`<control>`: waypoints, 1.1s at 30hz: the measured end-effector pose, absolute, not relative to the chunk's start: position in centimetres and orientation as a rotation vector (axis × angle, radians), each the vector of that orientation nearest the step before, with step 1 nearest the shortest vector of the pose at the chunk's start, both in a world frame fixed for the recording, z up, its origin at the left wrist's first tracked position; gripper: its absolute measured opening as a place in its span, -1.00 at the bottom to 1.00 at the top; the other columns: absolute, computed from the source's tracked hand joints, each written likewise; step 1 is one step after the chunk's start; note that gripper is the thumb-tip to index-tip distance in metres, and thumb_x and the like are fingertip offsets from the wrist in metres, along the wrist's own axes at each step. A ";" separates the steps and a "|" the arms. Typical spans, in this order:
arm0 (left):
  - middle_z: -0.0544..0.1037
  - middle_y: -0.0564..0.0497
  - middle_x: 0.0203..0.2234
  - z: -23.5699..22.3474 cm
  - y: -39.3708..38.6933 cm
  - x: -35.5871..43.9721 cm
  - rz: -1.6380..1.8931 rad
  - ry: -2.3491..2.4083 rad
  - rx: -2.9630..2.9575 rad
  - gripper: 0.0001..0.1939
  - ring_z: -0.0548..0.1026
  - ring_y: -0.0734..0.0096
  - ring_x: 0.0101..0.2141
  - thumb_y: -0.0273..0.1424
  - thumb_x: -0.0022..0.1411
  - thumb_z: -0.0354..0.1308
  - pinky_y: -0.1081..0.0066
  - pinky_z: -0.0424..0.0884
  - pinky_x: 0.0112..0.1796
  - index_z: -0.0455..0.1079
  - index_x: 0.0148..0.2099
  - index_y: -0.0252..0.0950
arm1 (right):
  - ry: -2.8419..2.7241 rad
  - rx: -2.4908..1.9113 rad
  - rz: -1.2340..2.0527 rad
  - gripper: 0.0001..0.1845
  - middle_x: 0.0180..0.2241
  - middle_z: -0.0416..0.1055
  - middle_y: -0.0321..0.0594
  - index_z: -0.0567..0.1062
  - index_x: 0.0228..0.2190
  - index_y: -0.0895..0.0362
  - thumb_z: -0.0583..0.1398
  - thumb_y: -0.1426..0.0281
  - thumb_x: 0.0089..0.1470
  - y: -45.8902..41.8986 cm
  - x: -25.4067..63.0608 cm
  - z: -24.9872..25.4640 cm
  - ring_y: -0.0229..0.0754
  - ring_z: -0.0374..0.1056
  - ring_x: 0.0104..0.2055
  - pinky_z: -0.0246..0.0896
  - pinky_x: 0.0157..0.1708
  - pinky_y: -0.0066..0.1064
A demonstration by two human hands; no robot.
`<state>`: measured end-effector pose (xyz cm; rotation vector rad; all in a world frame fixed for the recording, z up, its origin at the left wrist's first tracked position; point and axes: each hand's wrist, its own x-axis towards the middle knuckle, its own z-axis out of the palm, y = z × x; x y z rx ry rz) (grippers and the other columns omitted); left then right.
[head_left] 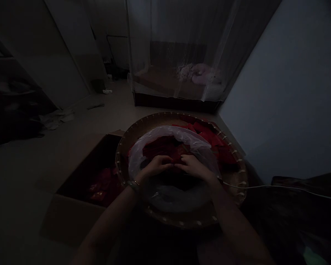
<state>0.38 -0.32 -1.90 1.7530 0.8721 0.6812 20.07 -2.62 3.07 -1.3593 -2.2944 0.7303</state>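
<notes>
The room is very dim. A round woven bamboo tray point(237, 176) lies in front of me and holds a clear plastic bag point(165, 134) full of red items point(162, 145). More red pieces point(215, 141) lie loose on the tray's far right. My left hand point(156, 166) and my right hand point(194, 166) are side by side inside the bag's mouth, fingers curled onto the red items. A bracelet sits on my left wrist. What exactly each hand grips is too dark to tell.
An open cardboard box point(71, 217) with red items inside stands to the left of the tray. A thin white cable point(278, 187) runs off to the right. A netted bed point(179, 84) stands at the back, a wall on the right, bare floor on the left.
</notes>
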 end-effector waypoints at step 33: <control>0.45 0.10 -0.56 -0.7 -0.7 0.6 0.641 0.979 1.657 -0.64 0.35 0.52 -0.53 -0.25 -0.12 0.33 0.55 0.22 -0.52 0.46 -0.30 -0.40 | -1.614 -1.559 0.792 -0.68 -0.38 0.52 -0.18 0.53 -0.39 0.17 0.30 0.20 -0.18 -1.9 19.5 2.8 -0.11 0.41 -0.32 0.28 -0.33 -0.35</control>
